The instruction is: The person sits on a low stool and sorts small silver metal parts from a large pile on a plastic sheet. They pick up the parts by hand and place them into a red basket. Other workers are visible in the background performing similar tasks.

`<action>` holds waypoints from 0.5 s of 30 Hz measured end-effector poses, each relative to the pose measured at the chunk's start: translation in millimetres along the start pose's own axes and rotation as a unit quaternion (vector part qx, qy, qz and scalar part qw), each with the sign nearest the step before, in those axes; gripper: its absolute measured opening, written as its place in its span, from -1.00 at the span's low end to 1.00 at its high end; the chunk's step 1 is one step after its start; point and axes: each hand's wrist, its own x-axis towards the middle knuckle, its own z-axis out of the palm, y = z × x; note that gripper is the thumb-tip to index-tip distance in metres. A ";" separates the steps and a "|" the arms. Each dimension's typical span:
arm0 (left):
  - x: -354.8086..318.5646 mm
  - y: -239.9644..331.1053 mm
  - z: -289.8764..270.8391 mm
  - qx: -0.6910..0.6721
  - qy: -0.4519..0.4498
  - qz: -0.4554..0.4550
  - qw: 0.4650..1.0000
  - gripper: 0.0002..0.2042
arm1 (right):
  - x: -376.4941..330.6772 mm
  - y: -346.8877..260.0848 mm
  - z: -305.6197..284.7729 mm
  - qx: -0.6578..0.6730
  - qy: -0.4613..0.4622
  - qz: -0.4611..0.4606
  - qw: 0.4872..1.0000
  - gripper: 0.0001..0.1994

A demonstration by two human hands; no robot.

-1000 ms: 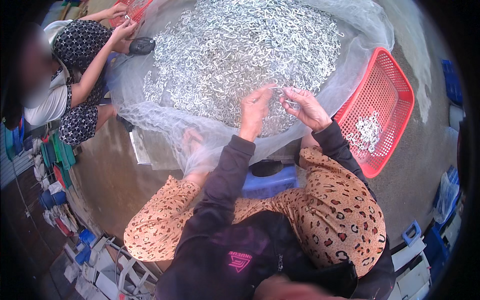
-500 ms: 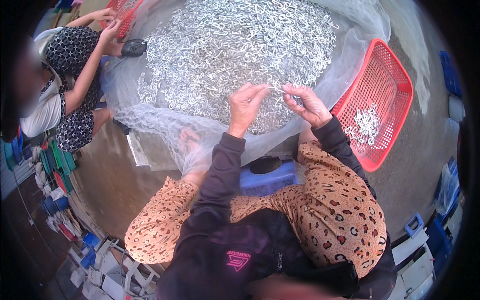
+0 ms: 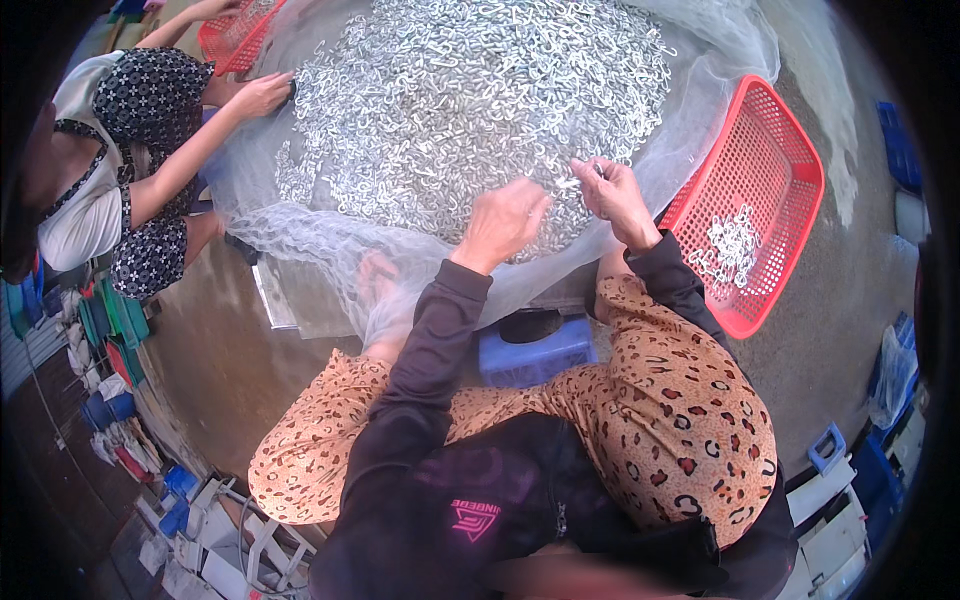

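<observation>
your left hand [image 3: 505, 222] rests curled, fingers bent down, on the near edge of the heap [image 3: 470, 100], touching the small silvery metal pieces there; whether it grips any of them is hidden. your right hand [image 3: 612, 195] sits just beside it at about 3 o'clock, fingertips pinched on what looks like one small piece lifted just off the heap, though it is too small to be sure. the heap lies on a pale net sheet [image 3: 300, 230] spread at 12 o'clock from you, and it is still large, filling most of the sheet. the red basket [image 3: 790, 200] at your 2 o'clock holds only a small cluster of pieces [image 3: 730, 250] on its floor, with most of the mesh bare. judging from that, the sorting is at an early stage: a small share has gone into the basket and nearly all of the heap is left to go through. at 10 o'clock another person's hand [image 3: 262, 95] touches the far left edge of the same heap, with a second red basket [image 3: 232, 40] beyond it, partly cut off by the rim, so its fill cannot be told. a blue stool [image 3: 535, 350] shows between your knees.
</observation>
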 end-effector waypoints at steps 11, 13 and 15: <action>2.6 39.8 9.2 0.127 -0.026 -0.058 0.990 -0.88 | -2.4 1.7 3.4 -0.399 0.004 -0.322 0.859 -0.78; 6.5 39.3 1.3 0.126 -0.021 -0.064 0.990 -0.88 | -2.9 -3.3 2.2 -0.237 0.022 -0.262 0.935 -0.78; 9.2 36.7 -7.2 0.094 0.031 -0.058 0.993 -0.90 | -4.9 -10.9 -3.4 -0.017 0.001 -0.039 0.999 -0.76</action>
